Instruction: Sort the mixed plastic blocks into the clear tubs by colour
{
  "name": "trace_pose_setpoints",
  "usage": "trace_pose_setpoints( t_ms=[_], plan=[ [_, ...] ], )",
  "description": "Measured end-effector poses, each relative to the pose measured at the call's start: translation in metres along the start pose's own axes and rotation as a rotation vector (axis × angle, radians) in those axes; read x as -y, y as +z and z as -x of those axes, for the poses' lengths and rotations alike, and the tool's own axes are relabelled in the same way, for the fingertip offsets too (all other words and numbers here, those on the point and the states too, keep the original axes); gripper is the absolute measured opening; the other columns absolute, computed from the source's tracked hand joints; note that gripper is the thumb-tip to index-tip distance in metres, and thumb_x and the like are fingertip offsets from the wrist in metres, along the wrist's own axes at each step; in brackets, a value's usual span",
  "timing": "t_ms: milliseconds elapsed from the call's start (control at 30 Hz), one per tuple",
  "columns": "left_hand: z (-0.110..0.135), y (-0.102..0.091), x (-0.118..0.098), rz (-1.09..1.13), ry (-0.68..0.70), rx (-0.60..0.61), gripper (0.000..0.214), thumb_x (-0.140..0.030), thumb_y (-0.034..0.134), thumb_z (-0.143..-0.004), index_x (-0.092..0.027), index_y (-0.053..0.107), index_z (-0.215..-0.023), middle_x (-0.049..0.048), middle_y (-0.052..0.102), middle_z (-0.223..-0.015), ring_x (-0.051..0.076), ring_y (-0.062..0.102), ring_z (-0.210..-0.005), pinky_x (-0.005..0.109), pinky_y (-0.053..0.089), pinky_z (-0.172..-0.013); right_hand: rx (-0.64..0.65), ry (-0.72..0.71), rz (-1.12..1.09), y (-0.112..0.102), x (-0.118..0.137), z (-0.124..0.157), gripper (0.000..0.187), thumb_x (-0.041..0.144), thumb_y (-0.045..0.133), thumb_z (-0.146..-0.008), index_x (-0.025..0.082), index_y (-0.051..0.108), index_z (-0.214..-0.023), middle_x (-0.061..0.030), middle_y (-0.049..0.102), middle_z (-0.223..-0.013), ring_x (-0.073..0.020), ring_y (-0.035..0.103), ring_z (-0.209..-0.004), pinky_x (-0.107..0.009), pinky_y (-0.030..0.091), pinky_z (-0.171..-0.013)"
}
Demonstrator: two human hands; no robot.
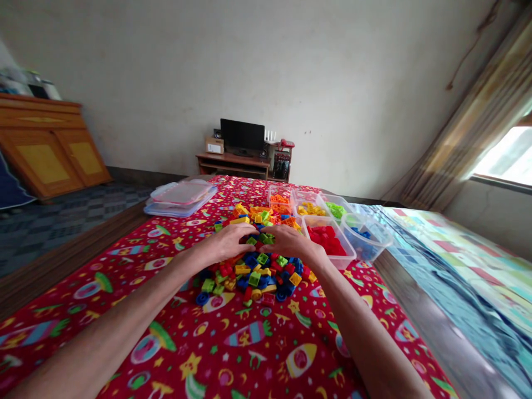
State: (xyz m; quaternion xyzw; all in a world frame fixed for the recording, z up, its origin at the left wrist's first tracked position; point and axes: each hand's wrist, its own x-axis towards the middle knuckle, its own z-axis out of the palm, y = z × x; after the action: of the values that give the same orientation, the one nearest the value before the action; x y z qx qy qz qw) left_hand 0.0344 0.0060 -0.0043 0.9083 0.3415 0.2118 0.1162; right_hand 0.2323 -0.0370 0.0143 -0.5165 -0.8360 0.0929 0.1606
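Note:
A mixed heap of toy building bricks (254,279) in red, blue, yellow, green and orange lies on a red patterned cloth (245,354). From the left, my left hand (228,243) reaches over the middle of the heap, its thumb apart from its curved fingers. Opposite it, my right hand (290,243) arches over the same bricks with thumb and fingers apart. The fingertips of both hands nearly meet above the heap, and I see no brick gripped in either. Some bricks under the palms are hidden.
Right of the heap stand clear containers of sorted bricks: orange (280,203), yellow (311,208), green (335,210), red (326,239) and a round tub (376,244) with blue ones. Stacked plastic lids (180,195) lie at the back left. A bed (449,260) adjoins the right side.

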Motion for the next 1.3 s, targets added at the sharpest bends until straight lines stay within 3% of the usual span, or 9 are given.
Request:
trace_pose_setpoints(
  t_ms=[267,467,633,833,933,1033,1133,1200,1300],
  plan=[
    [-0.004,0.007,0.015,-0.052,-0.011,-0.092,0.02,-0.021,0.058,-0.073,-0.019,0.069,-0.09,0.0071,0.069,-0.098,0.023,0.064,-0.093,0.034,0.049,-0.088,-0.016,0.007,0.078,0.004,-0.014,0.001,0.024,0.017,0.061,-0.079,0.022,0.072,-0.099,-0.007,0.071,-0.094,-0.0202,0.063,-0.093,-0.028,0.046,-0.082],
    [-0.002,0.0,0.006,-0.046,-0.038,-0.186,0.02,-0.023,0.059,-0.074,-0.018,0.067,-0.092,0.0067,0.07,-0.097,0.022,0.065,-0.088,0.033,0.05,-0.084,-0.212,0.094,0.0,-0.004,-0.016,-0.001,0.026,0.012,0.051,-0.081,0.018,0.073,-0.093,-0.0077,0.072,-0.088,-0.0193,0.065,-0.084,-0.026,0.045,-0.075],
    [-0.004,-0.001,0.004,0.217,-0.122,-0.277,0.031,-0.039,0.062,-0.074,-0.018,0.067,-0.097,0.0063,0.072,-0.094,0.022,0.067,-0.081,0.034,0.053,-0.078,-0.343,0.101,-0.121,-0.01,-0.013,-0.001,0.028,0.01,0.049,-0.081,0.016,0.073,-0.094,-0.0062,0.073,-0.089,-0.0164,0.065,-0.081,-0.025,0.045,-0.076],
    [-0.005,0.007,-0.014,0.666,-0.252,-0.254,0.047,-0.054,0.068,-0.067,-0.015,0.067,-0.094,0.0055,0.072,-0.086,0.022,0.067,-0.079,0.033,0.053,-0.073,-0.245,-0.037,-0.313,-0.006,0.003,-0.001,0.038,0.018,0.057,-0.081,0.017,0.063,-0.118,0.0005,0.068,-0.073,-0.0108,0.059,-0.065,-0.022,0.043,-0.066],
    [-0.004,0.011,-0.021,0.749,-0.301,-0.24,0.05,-0.058,0.064,-0.07,-0.014,0.067,-0.092,0.004,0.071,-0.08,0.021,0.066,-0.074,0.031,0.052,-0.069,-0.225,-0.137,-0.282,-0.004,0.011,0.0,0.034,0.014,0.057,-0.08,0.018,0.066,-0.113,-0.001,0.07,-0.08,-0.011,0.06,-0.07,-0.021,0.041,-0.067],
    [-0.004,0.016,-0.02,0.52,-0.23,-0.268,0.044,-0.057,0.057,-0.078,-0.015,0.069,-0.086,0.0044,0.07,-0.078,0.022,0.065,-0.076,0.033,0.052,-0.072,-0.282,-0.087,-0.176,-0.004,0.01,-0.001,0.027,0.015,0.055,-0.082,0.017,0.069,-0.105,-0.0048,0.071,-0.085,-0.0141,0.062,-0.076,-0.022,0.041,-0.068],
    [-0.004,0.025,-0.011,0.17,-0.008,-0.339,0.029,-0.04,0.053,-0.085,-0.018,0.069,-0.092,0.0072,0.07,-0.096,0.024,0.062,-0.097,0.039,0.047,-0.091,-0.314,0.037,-0.042,-0.003,-0.001,0.0,0.023,0.018,0.054,-0.085,0.016,0.069,-0.101,-0.0079,0.071,-0.088,-0.0173,0.063,-0.081,-0.024,0.04,-0.069],
    [-0.005,0.034,-0.004,0.053,0.167,-0.308,0.026,-0.026,0.049,-0.087,-0.02,0.067,-0.105,0.0075,0.067,-0.112,0.023,0.056,-0.11,0.04,0.043,-0.099,-0.275,0.1,0.035,-0.001,-0.01,0.0,0.021,0.021,0.053,-0.086,0.016,0.069,-0.099,-0.0086,0.071,-0.088,-0.0181,0.063,-0.082,-0.025,0.04,-0.07],
    [-0.007,0.045,0.006,-0.004,0.269,-0.224,0.034,-0.013,0.04,-0.089,-0.02,0.065,-0.11,0.0071,0.067,-0.111,0.019,0.057,-0.109,0.035,0.045,-0.097,-0.173,0.136,0.104,0.004,-0.019,-0.001,0.019,0.024,0.056,-0.085,0.017,0.068,-0.098,-0.0082,0.071,-0.088,-0.0189,0.062,-0.084,-0.026,0.04,-0.071]
  ],
)
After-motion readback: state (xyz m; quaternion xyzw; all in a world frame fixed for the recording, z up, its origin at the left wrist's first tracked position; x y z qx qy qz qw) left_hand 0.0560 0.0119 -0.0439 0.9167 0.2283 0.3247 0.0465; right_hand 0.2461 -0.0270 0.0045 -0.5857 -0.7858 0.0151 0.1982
